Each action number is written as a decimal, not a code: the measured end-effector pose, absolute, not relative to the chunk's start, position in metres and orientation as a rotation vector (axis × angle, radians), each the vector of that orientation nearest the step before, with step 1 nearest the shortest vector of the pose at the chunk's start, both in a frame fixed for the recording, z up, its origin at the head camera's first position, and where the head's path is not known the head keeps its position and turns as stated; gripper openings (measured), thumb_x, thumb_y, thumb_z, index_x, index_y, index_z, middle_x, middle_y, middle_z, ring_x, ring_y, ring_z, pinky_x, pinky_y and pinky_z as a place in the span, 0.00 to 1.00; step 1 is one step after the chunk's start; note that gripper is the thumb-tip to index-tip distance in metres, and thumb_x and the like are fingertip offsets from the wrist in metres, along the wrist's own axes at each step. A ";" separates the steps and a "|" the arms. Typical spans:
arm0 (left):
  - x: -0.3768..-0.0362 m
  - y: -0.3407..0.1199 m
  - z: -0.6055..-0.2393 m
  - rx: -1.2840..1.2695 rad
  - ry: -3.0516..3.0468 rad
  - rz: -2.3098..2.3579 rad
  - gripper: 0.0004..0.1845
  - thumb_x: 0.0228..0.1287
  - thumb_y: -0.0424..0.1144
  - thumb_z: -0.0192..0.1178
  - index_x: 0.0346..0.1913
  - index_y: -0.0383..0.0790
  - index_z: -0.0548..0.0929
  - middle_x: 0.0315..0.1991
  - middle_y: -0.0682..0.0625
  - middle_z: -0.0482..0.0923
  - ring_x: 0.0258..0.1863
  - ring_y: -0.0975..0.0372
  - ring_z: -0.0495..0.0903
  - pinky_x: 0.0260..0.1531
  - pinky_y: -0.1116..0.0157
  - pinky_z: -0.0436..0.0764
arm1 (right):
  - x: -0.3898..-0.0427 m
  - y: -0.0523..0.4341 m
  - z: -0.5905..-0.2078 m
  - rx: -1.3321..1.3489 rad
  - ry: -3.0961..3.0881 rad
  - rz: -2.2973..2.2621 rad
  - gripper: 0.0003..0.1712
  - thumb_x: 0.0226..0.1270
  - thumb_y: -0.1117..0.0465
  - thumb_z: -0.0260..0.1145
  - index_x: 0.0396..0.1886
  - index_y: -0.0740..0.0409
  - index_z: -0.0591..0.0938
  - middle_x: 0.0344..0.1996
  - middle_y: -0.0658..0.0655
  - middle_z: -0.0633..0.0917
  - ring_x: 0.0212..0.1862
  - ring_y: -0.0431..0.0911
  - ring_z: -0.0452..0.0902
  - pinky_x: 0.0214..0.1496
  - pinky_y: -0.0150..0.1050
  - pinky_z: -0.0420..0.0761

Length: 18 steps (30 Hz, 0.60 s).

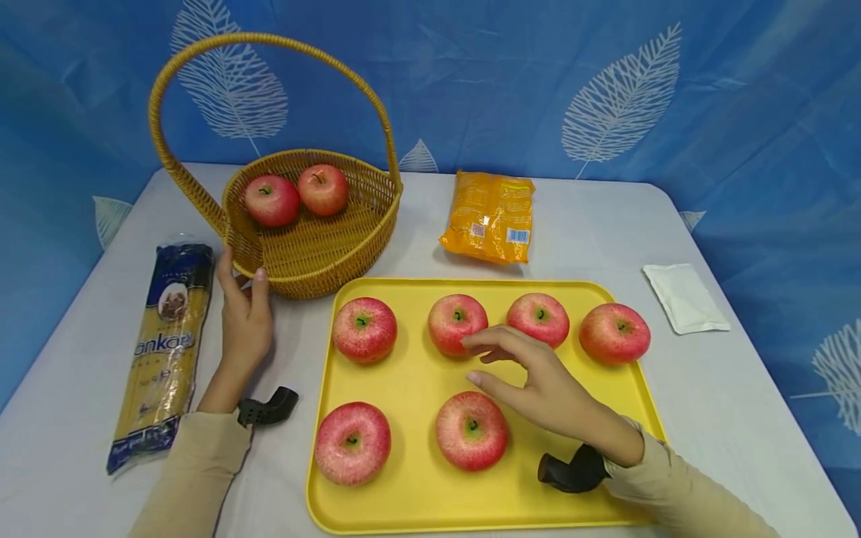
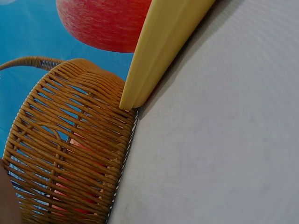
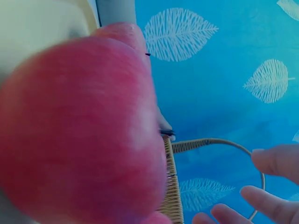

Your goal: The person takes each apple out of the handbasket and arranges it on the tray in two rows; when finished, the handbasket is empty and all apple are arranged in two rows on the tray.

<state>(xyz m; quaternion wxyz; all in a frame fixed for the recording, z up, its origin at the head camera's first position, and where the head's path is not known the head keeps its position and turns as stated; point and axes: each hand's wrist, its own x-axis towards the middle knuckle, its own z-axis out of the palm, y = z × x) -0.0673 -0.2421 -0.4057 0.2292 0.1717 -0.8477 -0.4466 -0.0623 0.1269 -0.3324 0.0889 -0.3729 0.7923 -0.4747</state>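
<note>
A yellow tray (image 1: pixel 403 478) holds several red apples in two rows. My right hand (image 1: pixel 531 377) hovers over the tray with fingers spread, its fingertips beside the second apple of the back row (image 1: pixel 454 317) and just above the front middle apple (image 1: pixel 471 431); it holds nothing. That apple (image 3: pixel 79 130) fills the right wrist view. My left hand (image 1: pixel 245 314) rests with straight fingers against the front wall of the wicker basket (image 1: pixel 316 254), which holds two apples (image 1: pixel 271 199). The basket's weave (image 2: pixel 65 154) and the tray's edge (image 2: pixel 159 51) appear in the left wrist view.
A long pasta packet (image 1: pixel 164 351) lies at the table's left. An orange snack bag (image 1: pixel 489 217) sits behind the tray. A small white sachet (image 1: pixel 684 297) lies at the right. A blue leaf-print cloth hangs behind the white table.
</note>
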 end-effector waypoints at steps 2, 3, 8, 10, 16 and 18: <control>-0.067 -0.242 -0.406 0.470 -2.331 -1.232 0.31 0.70 0.51 0.38 0.71 0.54 0.40 0.61 0.31 0.62 0.60 0.42 0.64 0.55 0.43 0.62 | -0.067 0.124 -0.328 -1.093 2.331 -1.443 0.20 0.59 0.61 0.64 0.51 0.56 0.75 0.47 0.53 0.79 0.48 0.42 0.77 0.50 0.35 0.77; -0.067 -0.242 -0.406 0.468 -2.330 -1.234 0.31 0.70 0.51 0.38 0.71 0.54 0.40 0.61 0.31 0.62 0.60 0.42 0.64 0.54 0.43 0.62 | -0.070 0.122 -0.326 -1.084 2.319 -1.456 0.20 0.59 0.62 0.64 0.52 0.57 0.75 0.48 0.54 0.79 0.48 0.43 0.77 0.50 0.35 0.77; -0.066 -0.242 -0.405 0.459 -2.325 -1.243 0.31 0.70 0.50 0.38 0.71 0.54 0.40 0.62 0.31 0.61 0.60 0.41 0.63 0.54 0.42 0.61 | -0.087 0.114 -0.323 -1.051 2.346 -1.440 0.19 0.60 0.61 0.63 0.52 0.57 0.75 0.48 0.54 0.79 0.46 0.42 0.79 0.50 0.36 0.77; -0.067 -0.242 -0.405 0.459 -2.326 -1.242 0.31 0.70 0.51 0.38 0.71 0.54 0.40 0.61 0.31 0.61 0.60 0.41 0.64 0.54 0.42 0.61 | -0.096 0.109 -0.322 -1.020 2.368 -1.408 0.18 0.61 0.60 0.62 0.51 0.56 0.76 0.48 0.53 0.80 0.45 0.40 0.78 0.49 0.36 0.77; -0.067 -0.242 -0.404 0.469 -2.330 -1.228 0.31 0.70 0.51 0.38 0.71 0.53 0.41 0.61 0.30 0.62 0.60 0.42 0.64 0.55 0.43 0.62 | -0.126 0.091 -0.315 -0.980 2.394 -1.294 0.17 0.62 0.58 0.61 0.51 0.53 0.77 0.48 0.53 0.80 0.46 0.41 0.77 0.49 0.37 0.76; -0.067 -0.242 -0.404 0.474 -2.332 -1.225 0.31 0.70 0.51 0.38 0.71 0.53 0.41 0.61 0.30 0.62 0.60 0.42 0.63 0.55 0.43 0.61 | -0.135 0.083 -0.311 -0.980 2.385 -1.226 0.18 0.63 0.55 0.60 0.52 0.52 0.76 0.49 0.53 0.80 0.47 0.41 0.77 0.50 0.38 0.76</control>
